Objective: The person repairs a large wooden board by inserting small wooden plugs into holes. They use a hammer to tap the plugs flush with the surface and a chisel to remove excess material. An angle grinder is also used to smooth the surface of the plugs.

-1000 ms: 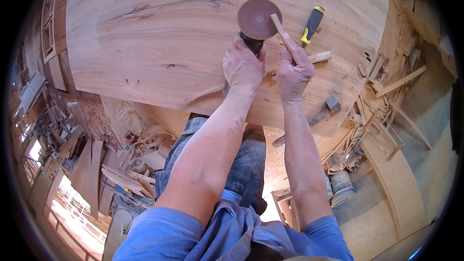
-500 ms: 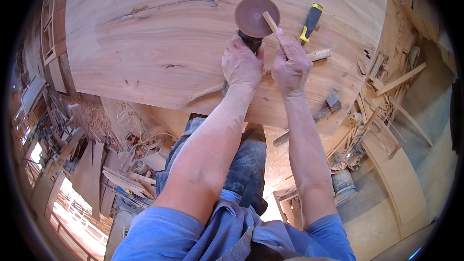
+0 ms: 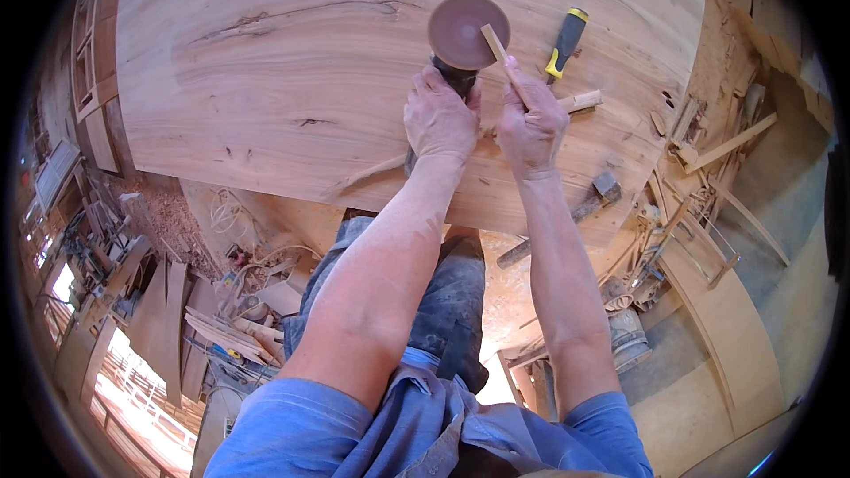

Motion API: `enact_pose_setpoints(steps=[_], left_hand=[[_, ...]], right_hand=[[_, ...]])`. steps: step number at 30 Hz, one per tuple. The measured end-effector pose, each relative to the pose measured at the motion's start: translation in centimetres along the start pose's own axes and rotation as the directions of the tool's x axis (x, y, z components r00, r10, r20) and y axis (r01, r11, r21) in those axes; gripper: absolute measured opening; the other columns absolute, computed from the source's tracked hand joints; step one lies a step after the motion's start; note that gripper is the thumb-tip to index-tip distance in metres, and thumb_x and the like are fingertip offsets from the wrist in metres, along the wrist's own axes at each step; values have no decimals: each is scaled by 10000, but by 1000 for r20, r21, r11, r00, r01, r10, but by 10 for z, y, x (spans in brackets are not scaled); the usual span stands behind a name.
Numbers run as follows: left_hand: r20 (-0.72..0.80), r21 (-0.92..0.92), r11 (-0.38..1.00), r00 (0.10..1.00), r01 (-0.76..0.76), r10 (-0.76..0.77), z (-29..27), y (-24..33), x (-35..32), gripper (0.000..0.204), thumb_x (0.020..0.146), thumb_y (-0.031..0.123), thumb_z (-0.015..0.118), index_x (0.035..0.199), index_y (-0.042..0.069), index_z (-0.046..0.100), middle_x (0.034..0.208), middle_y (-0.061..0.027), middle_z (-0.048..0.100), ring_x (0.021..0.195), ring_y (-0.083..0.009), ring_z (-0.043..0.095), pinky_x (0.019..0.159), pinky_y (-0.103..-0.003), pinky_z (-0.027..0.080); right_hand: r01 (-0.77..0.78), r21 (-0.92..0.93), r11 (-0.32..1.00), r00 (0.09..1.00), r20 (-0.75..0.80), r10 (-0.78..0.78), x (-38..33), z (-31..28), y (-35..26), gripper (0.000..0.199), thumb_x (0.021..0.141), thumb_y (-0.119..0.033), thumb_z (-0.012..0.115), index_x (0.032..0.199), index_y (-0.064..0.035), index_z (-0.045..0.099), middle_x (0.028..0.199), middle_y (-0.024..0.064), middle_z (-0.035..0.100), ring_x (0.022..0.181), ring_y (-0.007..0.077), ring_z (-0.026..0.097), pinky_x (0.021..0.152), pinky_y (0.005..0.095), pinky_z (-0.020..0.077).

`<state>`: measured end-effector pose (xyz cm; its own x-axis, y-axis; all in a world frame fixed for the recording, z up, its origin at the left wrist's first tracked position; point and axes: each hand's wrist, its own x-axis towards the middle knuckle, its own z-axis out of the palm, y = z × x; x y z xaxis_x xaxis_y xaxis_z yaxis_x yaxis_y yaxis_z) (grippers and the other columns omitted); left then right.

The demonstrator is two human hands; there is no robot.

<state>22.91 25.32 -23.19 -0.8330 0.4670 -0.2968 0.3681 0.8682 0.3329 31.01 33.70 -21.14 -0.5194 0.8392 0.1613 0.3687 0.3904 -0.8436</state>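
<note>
My left hand (image 3: pixel 440 115) is wrapped round the dark body of an angle grinder (image 3: pixel 458 76). Its round brown sanding disc (image 3: pixel 467 31) faces up, above the wooden slab. In my right hand (image 3: pixel 533 121) a thin strip of wood (image 3: pixel 493 41) is gripped, its far end against or just over the disc's right side; exact contact is hard to tell. A chisel (image 3: pixel 567 44) with a black and yellow handle lies on the slab right of that hand; its blade is mostly hidden. Beside my right wrist lies a squared wood piece (image 3: pixel 581 101), partly covered by the hand.
The broad wooden slab (image 3: pixel 292 80) has cracks and knots. A hammer (image 3: pixel 595 196) lies at its near right edge, partly behind my right forearm. Wood offcuts (image 3: pixel 730 143) and a bucket (image 3: pixel 629 339) are on the right; boards and cords (image 3: pixel 239 336) clutter the floor at left.
The whole view has shifted very slightly. Both hands, the grinder and the wood strip keep nearly the same positions.
</note>
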Motion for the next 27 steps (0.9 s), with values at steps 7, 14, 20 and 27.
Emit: enact_pose_setpoints(steps=[7, 14, 20, 27], left_hand=[[-19, -9, 1000, 1000, -7, 7, -1, 1, -2, 653, 900, 487, 729, 1221, -24, 479, 1131, -201, 583, 1019, -391, 634, 863, -504, 528], [4, -17, 1000, 1000, -3, 3, -3, 3, -1, 650, 900, 471, 733, 1225, -28, 473, 1132, -206, 582, 1020, -392, 630, 867, -501, 522], [-11, -4, 1000, 1000, -3, 3, -1, 1, -1, 653, 898, 475, 734, 1223, -30, 477, 1131, -205, 582, 1017, -390, 632, 866, -497, 523], [12, 5, 1000, 1000, 9, -9, -3, 4, 0, 661, 899, 488, 729, 1228, -29, 482, 1138, -203, 581, 1010, -383, 636, 863, -489, 527]], right_hand=[[-505, 455, 733, 849, 109, 517, -3, -9, -14, 336, 937, 34, 655, 1262, -2, 731, 806, -15, 648, 670, 51, 528, 589, 208, 418], [-694, 552, 462, 674, 273, 687, 6, -26, -27, 332, 928, 38, 634, 1250, 43, 715, 759, 20, 624, 589, 44, 516, 486, 198, 398], [-700, 509, 500, 673, 236, 701, 10, -26, -32, 335, 926, 36, 638, 1252, 36, 719, 772, 23, 638, 615, 56, 542, 510, 216, 418], [-250, 58, 967, 968, 29, 249, 4, -12, -18, 351, 910, 27, 659, 1240, -53, 746, 750, 58, 634, 662, 143, 618, 592, 338, 490]])
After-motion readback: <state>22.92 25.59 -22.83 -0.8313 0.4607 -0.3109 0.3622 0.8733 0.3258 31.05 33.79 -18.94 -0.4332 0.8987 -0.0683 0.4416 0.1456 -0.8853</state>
